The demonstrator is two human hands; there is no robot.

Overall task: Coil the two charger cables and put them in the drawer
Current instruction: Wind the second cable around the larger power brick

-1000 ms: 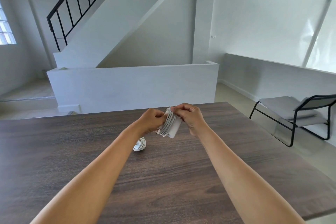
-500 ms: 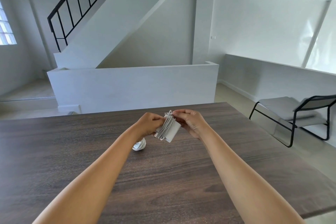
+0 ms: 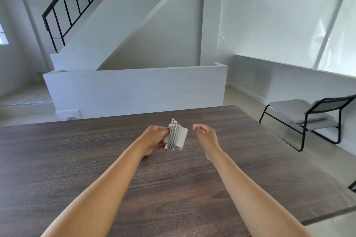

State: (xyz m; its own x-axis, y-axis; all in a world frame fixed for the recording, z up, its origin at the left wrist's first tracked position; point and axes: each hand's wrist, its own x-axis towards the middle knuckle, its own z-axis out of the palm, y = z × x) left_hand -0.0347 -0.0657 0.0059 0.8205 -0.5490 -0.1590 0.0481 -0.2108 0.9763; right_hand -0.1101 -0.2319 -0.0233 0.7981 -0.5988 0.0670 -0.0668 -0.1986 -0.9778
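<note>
A pale room with a staircase (image 3: 115,25) and its black railing (image 3: 73,4) lies ahead of me, a low white wall (image 3: 134,90) runs behind the dark wood-grain surface (image 3: 173,188), and a black-framed chair (image 3: 312,117) with a grey cushion stands off to my right on the floor.

My left hand (image 3: 154,139) grips the white charger (image 3: 178,137) above the far part of the surface, fingers curled round its left side. Its cable (image 3: 172,134) is wound in several tight turns round the square white block, with a small loop sticking up at the top. The charger is tilted, its flat face turned toward my right.

My right hand (image 3: 207,135) hangs in the air just beside the charger, apart from it, holding nothing. Its fingers are loosely bent and relaxed, palm turned toward the charger. Both my forearms reach forward over the surface from the near edge. I cannot see a second cable or a drawer from here.
</note>
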